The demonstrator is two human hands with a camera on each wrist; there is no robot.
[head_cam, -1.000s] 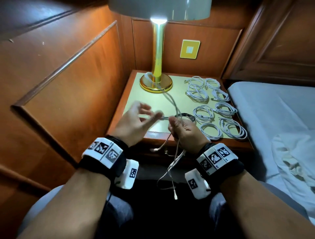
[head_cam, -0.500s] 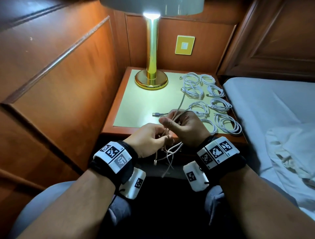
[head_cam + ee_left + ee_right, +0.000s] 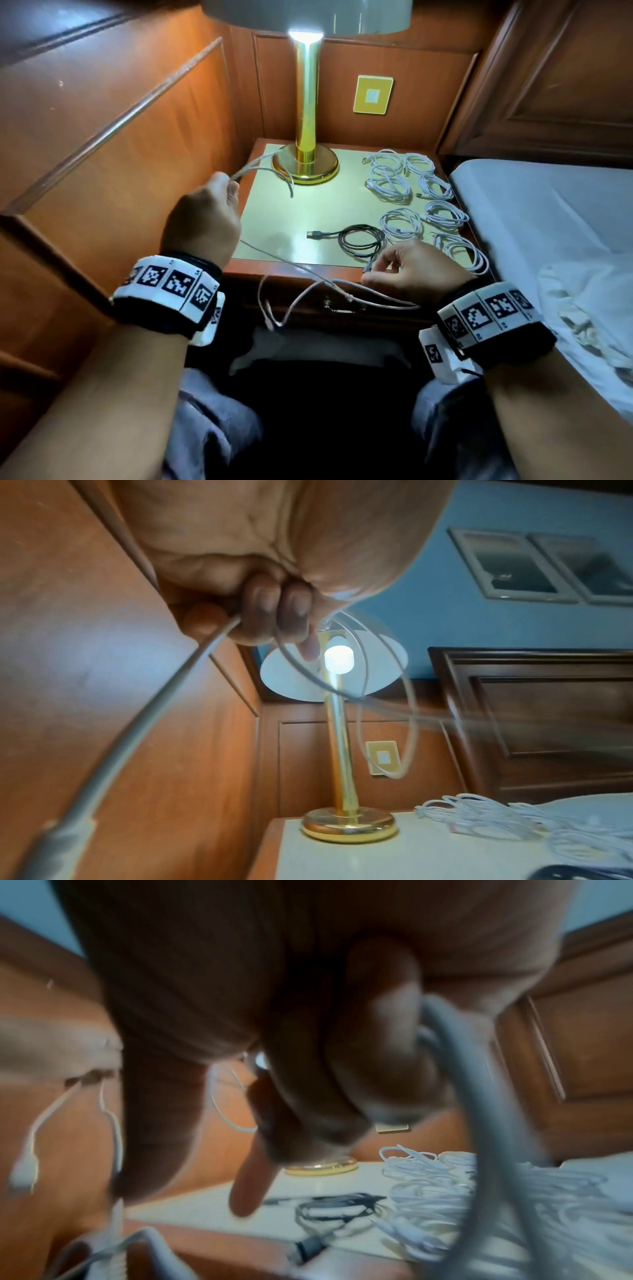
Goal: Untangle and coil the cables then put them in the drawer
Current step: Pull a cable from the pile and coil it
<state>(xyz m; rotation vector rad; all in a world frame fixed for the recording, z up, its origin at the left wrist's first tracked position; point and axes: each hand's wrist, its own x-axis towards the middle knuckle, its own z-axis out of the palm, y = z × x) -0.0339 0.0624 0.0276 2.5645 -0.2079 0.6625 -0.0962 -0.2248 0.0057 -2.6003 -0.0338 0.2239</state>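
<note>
The left hand (image 3: 202, 219) is raised left of the lamp (image 3: 305, 161), fingers curled tight round a white cable (image 3: 301, 270), a loop of which arcs over toward the lamp's base. The right hand (image 3: 411, 270) sits at the front edge of the bench (image 3: 294, 212), fingers curled round the same cable, which sags between the two hands in front of the drawer (image 3: 342, 308) below the bench. On the bench, right of the lamp, lie several coiled white cables (image 3: 407, 192); a coiled black cable (image 3: 359, 238) lies nearer the front, just beside the right hand.
</note>
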